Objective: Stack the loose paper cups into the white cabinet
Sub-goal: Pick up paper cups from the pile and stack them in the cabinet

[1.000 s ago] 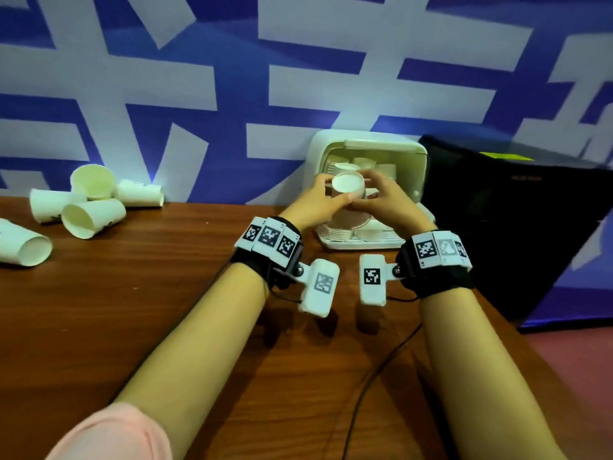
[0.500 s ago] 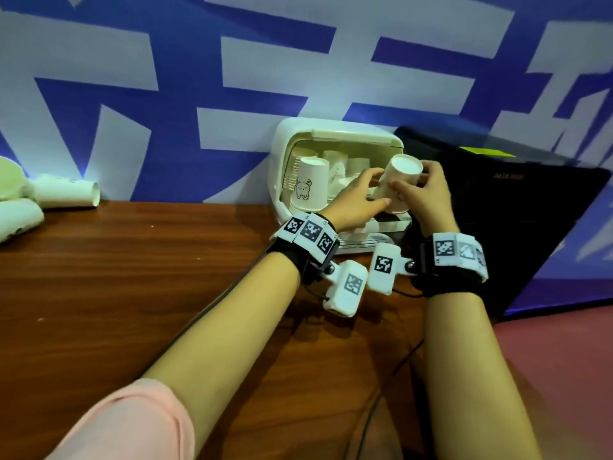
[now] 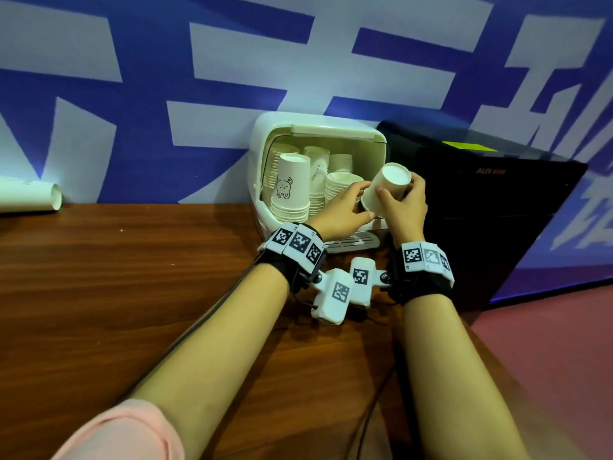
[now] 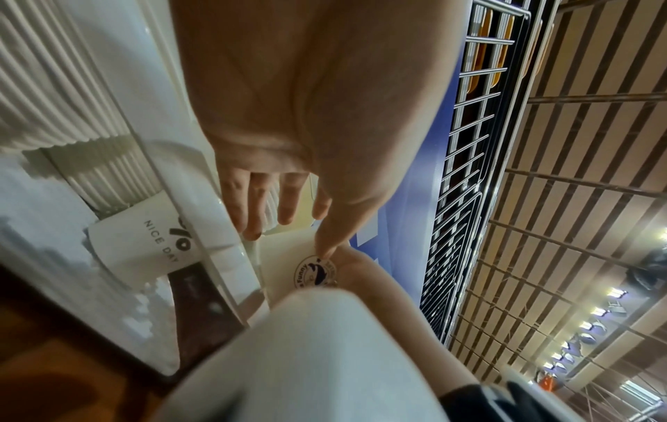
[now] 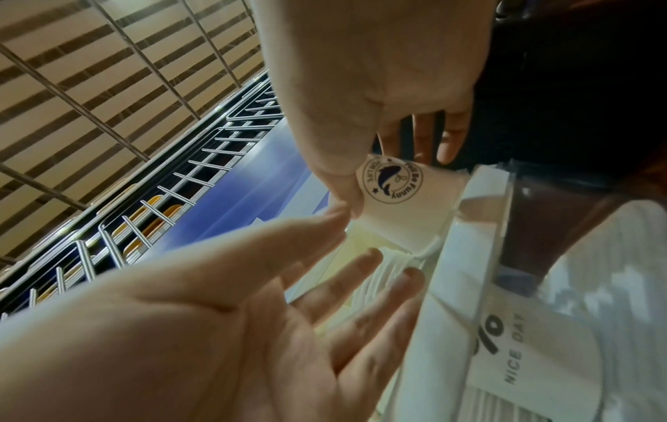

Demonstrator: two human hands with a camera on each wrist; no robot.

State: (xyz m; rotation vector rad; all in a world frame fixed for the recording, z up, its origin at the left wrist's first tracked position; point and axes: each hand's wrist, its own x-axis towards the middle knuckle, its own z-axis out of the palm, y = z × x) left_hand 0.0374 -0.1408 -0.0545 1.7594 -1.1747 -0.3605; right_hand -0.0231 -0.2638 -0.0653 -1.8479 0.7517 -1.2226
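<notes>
The white cabinet (image 3: 262, 154) stands open at the back of the wooden table, with several stacks of upside-down paper cups (image 3: 292, 190) inside. My right hand (image 3: 396, 194) pinches one white paper cup (image 3: 386, 190), bottom up and tilted, at the cabinet's right front. The right wrist view shows its dolphin logo (image 5: 388, 181) between my thumb and fingers. My left hand (image 3: 365, 200) reaches in beside the cup with fingers straight, above the right stack (image 3: 341, 184). In the left wrist view its thumb tip touches the cup (image 4: 288, 274).
One loose paper cup (image 3: 30, 197) lies on its side at the table's far left. A black appliance (image 3: 497, 210) stands right of the cabinet, touching it. A blue and white wall runs behind. A cable (image 3: 368, 410) trails over the table (image 3: 132, 293) between my arms.
Both hands carried the cup from the cabinet's front middle up and to its right side. My left fingers loosened from the cup. The view swung right, and the loose cups left sight.
</notes>
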